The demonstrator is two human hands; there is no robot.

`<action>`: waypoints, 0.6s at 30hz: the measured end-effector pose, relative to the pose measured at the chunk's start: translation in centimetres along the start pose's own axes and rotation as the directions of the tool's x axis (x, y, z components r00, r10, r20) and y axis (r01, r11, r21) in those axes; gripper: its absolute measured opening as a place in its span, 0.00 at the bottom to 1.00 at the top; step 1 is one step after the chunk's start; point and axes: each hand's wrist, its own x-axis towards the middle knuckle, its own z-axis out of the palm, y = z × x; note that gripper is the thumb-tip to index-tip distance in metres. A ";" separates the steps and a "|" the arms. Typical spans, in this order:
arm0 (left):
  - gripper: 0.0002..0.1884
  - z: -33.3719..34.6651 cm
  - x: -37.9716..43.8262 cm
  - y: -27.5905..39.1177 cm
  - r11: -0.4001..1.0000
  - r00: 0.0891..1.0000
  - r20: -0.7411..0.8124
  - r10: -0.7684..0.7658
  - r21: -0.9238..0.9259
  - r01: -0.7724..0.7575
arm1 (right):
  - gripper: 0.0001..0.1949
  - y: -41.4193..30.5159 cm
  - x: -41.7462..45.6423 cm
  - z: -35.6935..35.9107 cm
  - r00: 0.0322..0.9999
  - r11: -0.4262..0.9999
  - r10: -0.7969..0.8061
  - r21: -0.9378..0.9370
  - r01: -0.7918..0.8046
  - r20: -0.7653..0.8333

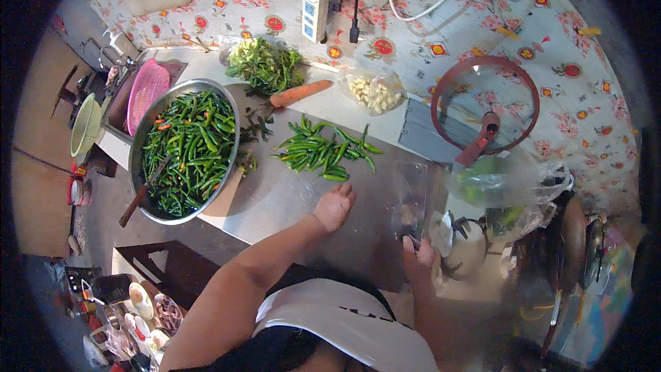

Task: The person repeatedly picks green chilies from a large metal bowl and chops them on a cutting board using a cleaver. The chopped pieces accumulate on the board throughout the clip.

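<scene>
My left hand (pixel 335 207) is over the metal cutting board (pixel 258 201), just in front of a pile of green chili peppers (pixel 328 147). Its fingers are bent downward, and whatever may be under them is hidden. On the right, my right hand (pixel 421 252) grips the dark handle of a cleaver (pixel 410 194). The broad rectangular blade points away from me over the right part of the board, apart from the peppers. A large steel bowl (pixel 236 129) heaped with green chilies, a few of them red, stands left of the board. A wooden-handled knife (pixel 133 206) rests across its rim.
Behind the board lie leafy greens (pixel 266 64), a carrot (pixel 301 93) and a bag of garlic cloves (pixel 374 93). A glass lid (pixel 485 106) leans at the back right, near a plastic bag (pixel 511 181). A pink basket (pixel 148 93) sits at the sink.
</scene>
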 end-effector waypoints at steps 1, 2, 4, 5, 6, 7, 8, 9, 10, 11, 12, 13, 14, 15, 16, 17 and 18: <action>0.14 -0.3 -0.1 -0.1 1.000 0.999 0.041 0.019 -0.010 -0.018 | 0.14 0.7 -0.3 0.1 1.000 0.999 -0.024 -0.026 0.023 -0.020; 0.14 -0.7 -0.3 -0.8 1.000 0.997 -0.075 0.014 -0.020 -0.016 | 0.14 1.6 -0.5 0.3 0.998 0.998 -0.048 -0.052 0.046 -0.039; 0.14 -2.1 -1.1 -2.9 0.999 0.955 -0.297 0.013 -0.045 -0.028 | 0.13 2.2 -0.4 0.6 0.995 0.993 -0.074 -0.100 0.067 -0.065; 0.14 -3.7 -0.7 -5.0 0.997 0.933 -0.353 -0.063 0.028 0.078 | 0.13 2.1 -0.3 0.6 0.994 0.990 -0.078 -0.121 0.069 -0.071; 0.13 -6.4 0.3 -6.7 0.978 0.900 -0.412 -0.139 0.086 0.191 | 0.13 2.1 -0.5 0.7 0.994 0.986 -0.078 -0.150 0.067 -0.072; 0.11 -9.3 1.4 -7.1 0.947 0.825 -0.511 -0.240 0.062 0.314 | 0.12 2.0 -0.5 0.6 0.998 0.991 -0.052 -0.125 0.046 -0.045; 0.11 -9.9 1.8 -10.1 0.925 0.777 -0.601 -0.189 0.156 0.345 | 0.12 1.5 -0.2 0.7 0.999 0.995 -0.037 -0.097 0.036 -0.007; 0.11 -10.8 2.4 -10.9 0.854 0.785 -0.547 -0.289 0.223 0.470 | 0.12 1.3 0.1 0.6 1.000 0.997 -0.019 -0.072 0.020 0.017; 0.12 -10.3 2.7 -11.5 0.831 0.771 -0.565 -0.295 0.246 0.499 | 0.11 1.5 0.3 0.8 0.999 0.999 -0.030 -0.039 0.030 0.012; 0.13 -9.8 3.0 -11.9 0.807 0.755 -0.583 -0.300 0.268 0.527 | 0.11 1.9 0.5 1.2 0.999 0.999 -0.040 -0.006 0.040 0.006; 0.14 -9.1 2.9 -11.8 0.833 0.769 -0.552 -0.321 0.221 0.507 | 0.11 2.0 0.6 1.5 0.999 0.998 -0.051 0.027 0.051 -0.002; 0.14 -8.1 2.5 -11.1 0.857 0.785 -0.516 -0.343 0.170 0.487 | 0.13 0.9 0.6 1.5 0.999 0.999 -0.033 0.043 0.032 0.019; 0.15 -7.3 2.2 -10.5 0.873 0.797 -0.480 -0.368 0.116 0.473 | 0.14 -1.0 0.4 1.2 0.999 0.998 -0.016 0.057 0.013 0.046; 0.16 -6.7 2.4 -10.1 0.892 0.791 -0.485 -0.373 0.047 0.450 | 0.15 -2.1 0.4 1.0 0.998 0.998 -0.001 0.070 -0.004 0.069; 0.17 -6.2 2.7 -9.7 0.905 0.784 -0.491 -0.379 -0.022 0.424 | 0.15 -2.0 0.5 0.8 0.996 1.000 -0.001 0.030 -0.002 0.085; 0.18 -5.8 2.9 -9.6 0.914 0.778 -0.496 -0.386 -0.091 0.396 | 0.15 -1.8 0.6 0.5 0.995 1.000 0.000 -0.009 0.001 0.103; 0.21 -5.3 3.3 -10.4 0.932 0.777 -0.530 -0.340 -0.080 0.354 | 0.15 -1.7 0.7 0.4 0.993 0.999 -0.003 -0.046 0.009 0.120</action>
